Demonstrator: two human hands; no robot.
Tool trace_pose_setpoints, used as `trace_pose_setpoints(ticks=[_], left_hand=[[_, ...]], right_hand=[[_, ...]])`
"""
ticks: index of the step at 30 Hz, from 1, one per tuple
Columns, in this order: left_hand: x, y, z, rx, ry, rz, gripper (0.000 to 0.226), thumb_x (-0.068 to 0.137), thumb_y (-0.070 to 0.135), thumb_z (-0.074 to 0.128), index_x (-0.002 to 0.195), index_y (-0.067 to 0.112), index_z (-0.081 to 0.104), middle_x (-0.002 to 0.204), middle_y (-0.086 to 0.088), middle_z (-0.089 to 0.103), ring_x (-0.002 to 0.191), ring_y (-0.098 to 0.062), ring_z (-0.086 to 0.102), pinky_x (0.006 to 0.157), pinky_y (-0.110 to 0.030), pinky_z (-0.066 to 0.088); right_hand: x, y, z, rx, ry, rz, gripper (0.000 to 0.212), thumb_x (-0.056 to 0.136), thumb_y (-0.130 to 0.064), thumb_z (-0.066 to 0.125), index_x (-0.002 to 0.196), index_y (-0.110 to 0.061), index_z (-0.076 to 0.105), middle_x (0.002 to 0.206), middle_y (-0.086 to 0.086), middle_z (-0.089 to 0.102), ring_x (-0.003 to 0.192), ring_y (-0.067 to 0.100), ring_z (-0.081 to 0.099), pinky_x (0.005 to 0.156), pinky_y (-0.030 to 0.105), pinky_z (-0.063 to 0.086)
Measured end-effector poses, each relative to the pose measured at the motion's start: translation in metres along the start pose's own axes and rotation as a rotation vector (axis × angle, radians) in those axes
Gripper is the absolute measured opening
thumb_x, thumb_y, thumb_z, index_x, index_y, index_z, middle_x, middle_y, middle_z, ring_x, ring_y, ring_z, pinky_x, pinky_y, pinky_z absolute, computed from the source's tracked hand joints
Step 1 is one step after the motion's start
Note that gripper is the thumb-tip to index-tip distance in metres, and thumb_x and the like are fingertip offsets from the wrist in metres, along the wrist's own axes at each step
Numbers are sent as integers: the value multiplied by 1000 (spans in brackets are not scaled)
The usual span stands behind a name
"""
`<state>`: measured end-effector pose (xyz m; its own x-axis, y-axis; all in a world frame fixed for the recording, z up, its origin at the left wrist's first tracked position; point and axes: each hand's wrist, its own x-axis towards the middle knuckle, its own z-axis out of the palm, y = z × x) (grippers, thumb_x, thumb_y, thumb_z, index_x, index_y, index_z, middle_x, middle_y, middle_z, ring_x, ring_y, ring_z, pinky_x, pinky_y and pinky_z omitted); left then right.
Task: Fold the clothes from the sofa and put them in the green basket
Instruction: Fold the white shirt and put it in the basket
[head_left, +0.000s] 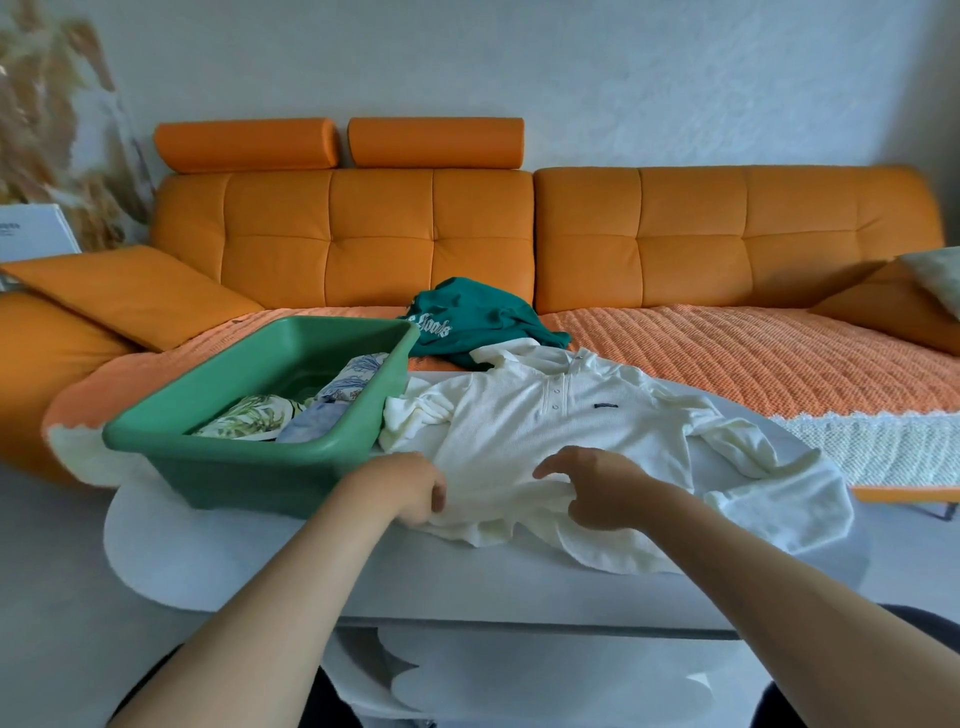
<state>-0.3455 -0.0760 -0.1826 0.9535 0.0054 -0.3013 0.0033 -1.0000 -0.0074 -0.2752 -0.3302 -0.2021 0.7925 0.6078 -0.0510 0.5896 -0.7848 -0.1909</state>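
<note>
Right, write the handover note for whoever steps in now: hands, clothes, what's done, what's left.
Left hand grips the cream polo shirt at its lower hem; right hand holds the same hem further right.
The shirt lies front up, spread and unfolded, on the white table, right of the green basket.
Done: a few folded patterned pieces lie in the basket.
Left: fold the shirt and put it in, then the teal sweatshirt, crumpled behind it on the sofa.

On the counter (467, 587), the basket (244, 447) sits left, folded clothes (311, 410) inside; the shirt (519, 415) lies right; a sweatshirt (483, 317) lies behind on the sofa (675, 239).
</note>
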Motion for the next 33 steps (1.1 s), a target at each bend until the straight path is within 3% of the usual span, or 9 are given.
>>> trace_pose_setpoints(ticks=[4,9,15,20,22,25,27,30,33], left_hand=[[10,37,-5,-190,242,232,33,79,19,56,102,42,54,112,13,44,113,-13,46,81,-29,38],[19,79,17,-170,108,364,59,75,26,67,126,42,43,120,11,43,114,-10,42,81,-32,46],[27,88,20,-68,122,310,52,84,-8,44,124,25,50,115,-2,46,110,-25,49,80,-35,43],[14,99,-5,-90,-258,220,58,86,3,48,136,32,52,128,1,55,102,-21,58,69,-28,47],[9,103,-11,-182,-476,188,39,84,11,57,114,35,64,107,5,60,84,-15,59,61,-24,48],[8,102,-16,-493,-691,172,16,88,35,63,98,30,75,94,7,68,75,-13,66,62,-23,52],[15,97,-19,-593,-551,207,27,90,46,58,89,29,79,94,11,74,81,-12,71,67,-24,50],[34,92,-15,-526,-8,221,18,86,48,69,102,41,74,119,14,67,116,-15,59,91,-31,48],[48,83,1,-152,-72,179,92,68,68,75,148,46,34,155,8,25,144,-22,19,116,-48,28]], right_hand=[[-9,10,-6,24,-120,-8,74,77,-25,69,142,-44,39,133,-10,48,103,11,53,85,28,49],[-33,28,-15,21,-325,22,94,67,-38,85,140,-49,27,129,-4,38,122,17,37,103,43,44],[-59,47,-7,-76,-154,-14,59,86,-4,56,135,-36,49,122,-3,52,115,23,54,93,36,47],[-67,56,-28,-89,-262,148,51,86,-11,55,135,-27,59,131,-4,57,122,19,54,95,26,43],[-69,60,-38,70,-439,217,27,90,-30,62,114,-19,71,109,0,65,99,20,61,82,27,45],[-67,61,-46,357,-526,231,57,97,-59,42,82,-18,77,79,0,72,69,17,59,73,31,46],[-60,60,-45,342,-397,170,64,98,-64,35,84,-20,80,86,-4,76,72,13,63,82,33,48],[-45,63,-32,202,-127,84,33,90,-59,61,109,-34,73,119,-10,67,111,11,60,106,37,43],[-33,66,-14,74,-235,64,82,72,-66,75,144,-44,43,158,-3,30,146,24,25,118,52,26]])
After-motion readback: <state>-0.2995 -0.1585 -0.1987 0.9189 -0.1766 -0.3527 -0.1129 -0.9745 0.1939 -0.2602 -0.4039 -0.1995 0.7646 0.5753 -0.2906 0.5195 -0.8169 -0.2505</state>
